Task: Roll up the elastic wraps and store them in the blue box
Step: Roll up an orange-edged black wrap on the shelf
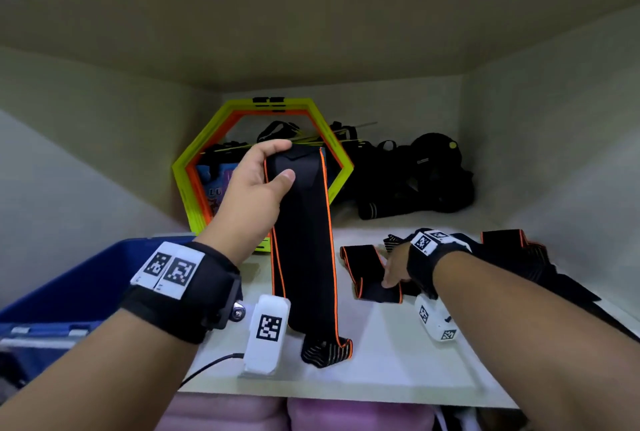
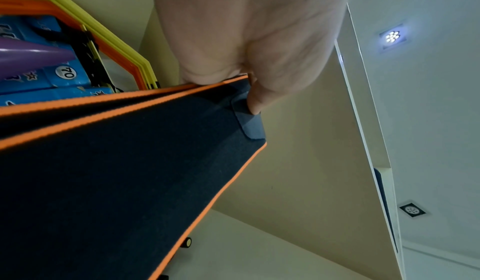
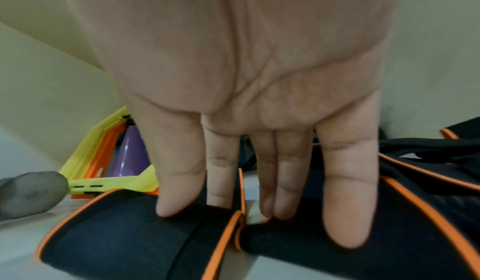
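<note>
My left hand is raised above the shelf and pinches the top end of a black elastic wrap with orange edging. The wrap hangs down, and its striped end lies on the shelf. In the left wrist view my thumb presses the wrap's patch. My right hand lies low, straight fingers pressing down on other black-and-orange wraps that lie flat on the shelf. The blue box stands at the left, beside my left forearm.
A yellow-and-orange hexagonal frame leans at the back of the shelf in front of blue packages. A pile of black straps and gear fills the back right. More black wraps lie at the right wall. Pink items sit below the shelf.
</note>
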A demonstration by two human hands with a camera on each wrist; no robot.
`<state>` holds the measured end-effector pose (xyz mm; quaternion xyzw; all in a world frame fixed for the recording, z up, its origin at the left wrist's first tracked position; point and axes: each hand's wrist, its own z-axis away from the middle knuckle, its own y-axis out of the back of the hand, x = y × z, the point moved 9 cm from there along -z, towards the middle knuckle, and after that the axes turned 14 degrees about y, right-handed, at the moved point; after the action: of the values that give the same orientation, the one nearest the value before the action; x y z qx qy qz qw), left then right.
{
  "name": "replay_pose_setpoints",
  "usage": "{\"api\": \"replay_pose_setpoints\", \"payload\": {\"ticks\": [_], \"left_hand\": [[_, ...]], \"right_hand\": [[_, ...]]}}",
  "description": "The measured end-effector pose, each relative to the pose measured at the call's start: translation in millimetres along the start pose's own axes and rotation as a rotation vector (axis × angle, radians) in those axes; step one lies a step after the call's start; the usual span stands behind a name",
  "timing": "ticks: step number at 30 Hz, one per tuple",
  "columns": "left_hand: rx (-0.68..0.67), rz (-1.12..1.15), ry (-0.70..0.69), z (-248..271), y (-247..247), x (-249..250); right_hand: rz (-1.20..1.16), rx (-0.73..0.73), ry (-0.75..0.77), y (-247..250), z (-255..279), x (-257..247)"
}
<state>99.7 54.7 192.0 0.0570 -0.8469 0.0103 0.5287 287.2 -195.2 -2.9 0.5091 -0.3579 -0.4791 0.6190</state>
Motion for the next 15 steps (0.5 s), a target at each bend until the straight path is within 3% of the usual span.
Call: {"api": "replay_pose_setpoints", "payload": {"ticks": [4,6,9,11,15], "left_hand": [[-0.022,-0.003,0.024,-5.0,-22.4,0.8],[-0.034,-0.008,0.039,-7.4,-30.5,-0.7],[-0.040,-0.022,0.040,-13.6,-38.0,3.7],[-0.020,-0.015,0.015,-22.0,-36.4,14.9],[-0.009,0.034,-0.023,-39.5,-38.0,41.2]], "right_hand": [[0.022,0.055,-0.067,11.0,45.4,17.3],[0.013,0.080,-0.090,11.0,43.0,31.4],[-0.065,0.080,-0.003,14.3,44.2,34.0],[-0.312,0.184,0.090,38.1,72.9,16.2],[-1.129,0.600,0.424,124.4,135.4,-23.5]]}}
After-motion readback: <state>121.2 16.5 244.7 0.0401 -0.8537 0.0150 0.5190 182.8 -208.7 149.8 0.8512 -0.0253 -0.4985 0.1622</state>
